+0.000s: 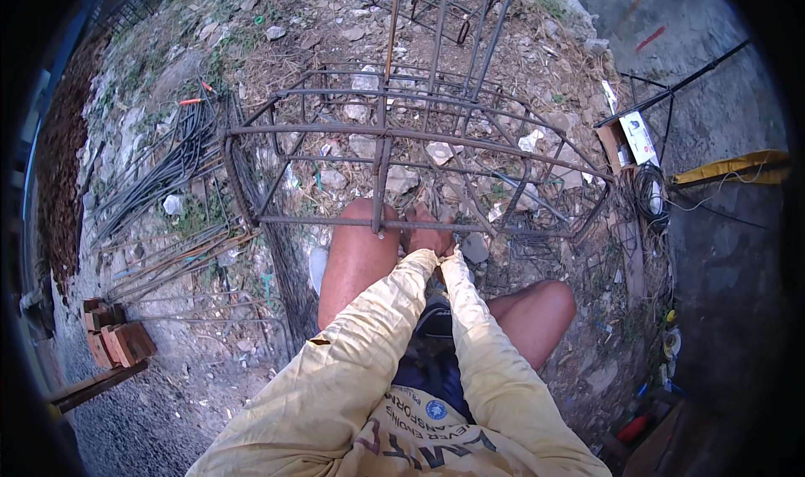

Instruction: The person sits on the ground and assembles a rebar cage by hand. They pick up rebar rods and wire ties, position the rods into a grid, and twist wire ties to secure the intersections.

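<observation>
A welded-looking or tied cage of rusty steel rebar [319,220] lies across the ground in front of my knees. Its near bar passes just over my hands. My left hand [417,241] and my right hand [445,246] are close together low between my legs, by the middle of that bar. Fingers of both are mostly hidden by the bar and by each other, so whatever they hold does not show. Several long upright rods [434,49] rise from the cage's middle toward the top of the view.
Thin rods [172,171] lie bundled at the left, with red bricks [122,343] below them. A small white box [638,138] and coiled black cable [650,194] sit at the right, near a yellow strap-like piece [729,168]. Stones and weeds cover the ground.
</observation>
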The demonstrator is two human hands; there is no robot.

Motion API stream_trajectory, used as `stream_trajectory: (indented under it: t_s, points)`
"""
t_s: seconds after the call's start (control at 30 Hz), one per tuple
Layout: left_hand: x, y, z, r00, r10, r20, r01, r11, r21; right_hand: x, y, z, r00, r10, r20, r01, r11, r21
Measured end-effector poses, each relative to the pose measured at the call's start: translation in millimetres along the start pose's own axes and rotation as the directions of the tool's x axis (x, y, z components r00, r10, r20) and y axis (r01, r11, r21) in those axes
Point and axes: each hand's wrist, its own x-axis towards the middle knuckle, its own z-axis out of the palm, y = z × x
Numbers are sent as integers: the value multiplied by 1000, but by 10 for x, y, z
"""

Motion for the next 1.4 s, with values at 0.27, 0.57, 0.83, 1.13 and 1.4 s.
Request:
stream_trajectory:
  t_s: [0.27,0.57,0.83,1.13,1.4]
  points:
    - [-140,119,-274,998,-43,51,46,997,-66,160,161,329,986,-149,-76,143,987,-77]
    - [-190,329,-255,996,15,84,-12,999,-35,395,403,322,983,181,-27,-159,919,360]
    - [-47,14,-224,998,38,57,-35,998,-58,-170,-711,-382,984,-168,53,173,979,-107]
    - [-17,-11,-237,965,174,196,-166,985,-56,-423,-1430,-1627,789,-24,614,-360,792,493]
    - [-19,-42,-53,916,307,259,-234,932,-276,-406,-1650,-2170,799,12,602,-317,859,403]
